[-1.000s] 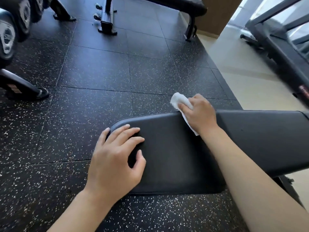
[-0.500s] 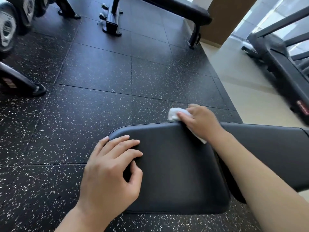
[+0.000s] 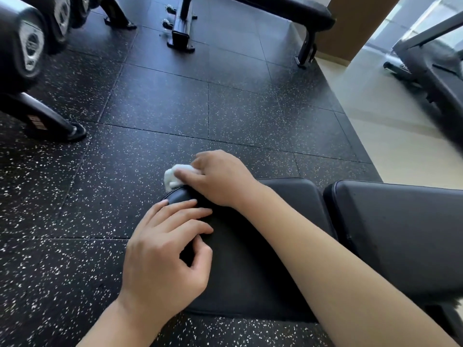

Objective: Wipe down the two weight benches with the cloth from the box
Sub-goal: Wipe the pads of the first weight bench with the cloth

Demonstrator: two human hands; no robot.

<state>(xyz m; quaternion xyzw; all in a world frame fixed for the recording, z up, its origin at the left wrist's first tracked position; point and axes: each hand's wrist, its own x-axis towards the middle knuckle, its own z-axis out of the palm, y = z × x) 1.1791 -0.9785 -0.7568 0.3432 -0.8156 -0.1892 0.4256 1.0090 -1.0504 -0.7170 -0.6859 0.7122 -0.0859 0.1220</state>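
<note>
The white cloth (image 3: 175, 177) is bunched in the right hand (image 3: 220, 179) at the bench (image 3: 288, 204) pad's far left corner, apparently to wipe its edge, while the left hand (image 3: 162, 256) is laid flat, fingers (image 3: 190, 216) relaxed, seemingly for support.

Daylight enters from upper right, washing out window (image 3: 411, 23) and pale floor (image 3: 390, 136) nearly to white. Black rubber floor (image 3: 160, 136) shows soft sheen toward far bench (image 3: 283, 8). Near bench pad (image 3: 400, 234) evenly lit, matte, low glare. Left hand (image 3: 162, 256) casts small dark shadow beneath its fingers. Wide-angle bending at edges; treadmill (image 3: 433, 68) and dumbbells (image 3: 27, 46) smeared, soft.
</note>
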